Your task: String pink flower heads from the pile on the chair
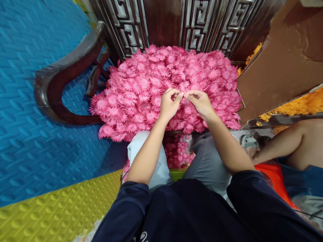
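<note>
A broad heap of pink artificial flowers (143,82) covers the wooden bench in front of me. Above its middle, my left hand (171,102) and my right hand (199,101) meet almost fingertip to fingertip. Thumb and forefinger are pinched together on each hand. Whatever lies between the fingertips is too small to make out against the pink petals. More pink flowers (178,151) show lower down, between my knees.
A curved dark wooden armrest (63,70) stands at the left, over blue matting (20,101). At the right a cardboard sheet (280,67) leans beside orange flowers (292,104). Another person's bent leg (285,144) is close on my right. A carved wooden back (163,23) rises behind the heap.
</note>
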`<state>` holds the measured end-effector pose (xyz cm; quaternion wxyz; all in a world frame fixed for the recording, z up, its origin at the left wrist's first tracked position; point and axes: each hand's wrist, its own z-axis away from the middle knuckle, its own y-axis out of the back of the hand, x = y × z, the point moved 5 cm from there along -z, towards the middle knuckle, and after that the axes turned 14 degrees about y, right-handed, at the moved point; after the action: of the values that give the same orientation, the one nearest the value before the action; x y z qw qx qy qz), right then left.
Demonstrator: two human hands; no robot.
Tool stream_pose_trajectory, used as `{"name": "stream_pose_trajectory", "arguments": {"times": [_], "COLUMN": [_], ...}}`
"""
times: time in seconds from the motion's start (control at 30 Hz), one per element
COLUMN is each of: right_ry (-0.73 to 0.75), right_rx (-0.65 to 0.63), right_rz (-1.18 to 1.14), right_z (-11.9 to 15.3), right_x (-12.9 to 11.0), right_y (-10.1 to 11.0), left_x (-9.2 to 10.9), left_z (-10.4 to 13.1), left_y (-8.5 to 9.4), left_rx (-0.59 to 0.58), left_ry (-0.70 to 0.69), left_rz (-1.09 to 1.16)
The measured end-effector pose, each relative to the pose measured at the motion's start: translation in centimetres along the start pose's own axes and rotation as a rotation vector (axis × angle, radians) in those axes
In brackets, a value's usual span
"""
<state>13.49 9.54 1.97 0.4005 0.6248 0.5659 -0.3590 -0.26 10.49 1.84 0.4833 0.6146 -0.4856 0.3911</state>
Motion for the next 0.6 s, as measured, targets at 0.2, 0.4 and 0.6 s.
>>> {"name": "stream_pose_trajectory", "arguments": {"times": [0.2,0.4,0.6], "right_ry": [0.015,0.044,-0.002], "right_rx": [0.009,0.03,0.029], "right_rz": [0.059,0.04,0.018], "right_z": [-0.06,-0.08,-0.04], "right_x": [-0.12,-0.57,-0.32], "right_y": [0.06,0.11,-0.01], "left_x": [-0.05,-0.37,-0.17], "left_z": [0.04,-0.28,-0.24], "left_y": [0.03,0.22,0.85], "left_rx": [-0.02,-0.054,0.038], "left_ry": [0.03,0.074,0.043], "left_rz": [0.001,0.093,0.061]}}
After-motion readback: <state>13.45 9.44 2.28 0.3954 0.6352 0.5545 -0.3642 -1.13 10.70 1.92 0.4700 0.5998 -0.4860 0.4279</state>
